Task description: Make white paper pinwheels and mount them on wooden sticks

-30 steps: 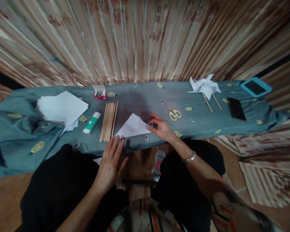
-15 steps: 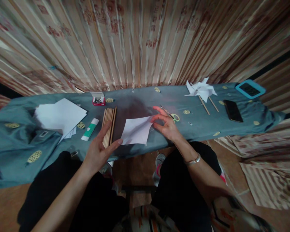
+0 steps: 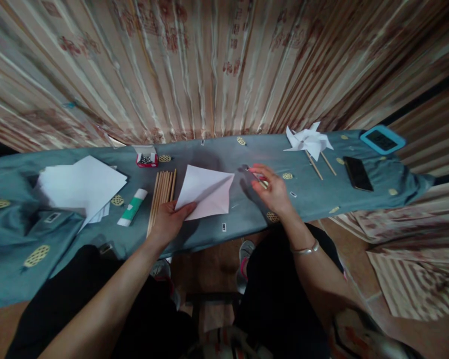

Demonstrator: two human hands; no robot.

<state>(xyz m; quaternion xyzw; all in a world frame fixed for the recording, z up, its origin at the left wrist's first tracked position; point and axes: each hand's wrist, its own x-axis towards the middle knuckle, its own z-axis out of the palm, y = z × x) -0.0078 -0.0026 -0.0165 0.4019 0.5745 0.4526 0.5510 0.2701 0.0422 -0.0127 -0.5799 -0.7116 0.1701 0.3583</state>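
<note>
My left hand (image 3: 169, 219) pinches the lower left corner of a creased white sheet of paper (image 3: 205, 192), thumb on top. The sheet is raised in front of me, its creases running toward the middle. My right hand (image 3: 271, 188), to the right of the paper and apart from it, has its fingers closed around small scissors (image 3: 261, 180). Their yellow-green handle is mostly hidden by the fingers, and the blades point up and left. Close by my left hand lies a row of several thin wooden sticks (image 3: 164, 187).
On the blue-grey cloth (image 3: 224, 144) at left are stacked white paper sheets (image 3: 78, 182), a glue stick (image 3: 132, 207) and a small red box of metal pins (image 3: 147, 158). At right lie white paper pinwheels (image 3: 310, 142) on sticks, a black phone (image 3: 358, 173) and a blue-framed digital clock (image 3: 383, 139).
My left hand has taken hold of the paper's corner. My right hand has let go of the paper, moved right and picked up the scissors from the cloth.
</note>
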